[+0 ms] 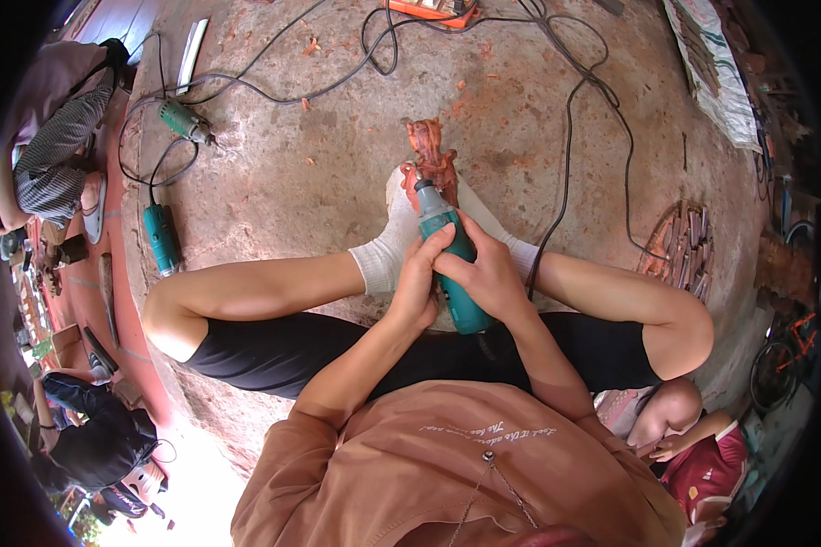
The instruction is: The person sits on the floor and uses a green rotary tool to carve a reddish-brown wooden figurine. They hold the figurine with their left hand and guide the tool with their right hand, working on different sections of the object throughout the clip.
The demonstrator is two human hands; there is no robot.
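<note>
Both of my hands are closed around a teal rotary grinder [465, 301] with a grey nose. My left hand [417, 278] wraps its left side, and my right hand [485, 269] grips it from the right. The grinder's tip points away from me and meets, or nearly meets, a reddish-brown wood carving [425, 141]. That carving stands between my feet in white socks [383, 255], which press it from both sides. The exact contact at the tip is too small to make out.
Two more green power tools, a grinder [182, 120] and another [161, 239], lie at the left with black cords [283, 98]. Slim rod-like tools [689, 242] are piled at the right. An orange case [433, 9] sits at the far edge. Other people sit left and lower right.
</note>
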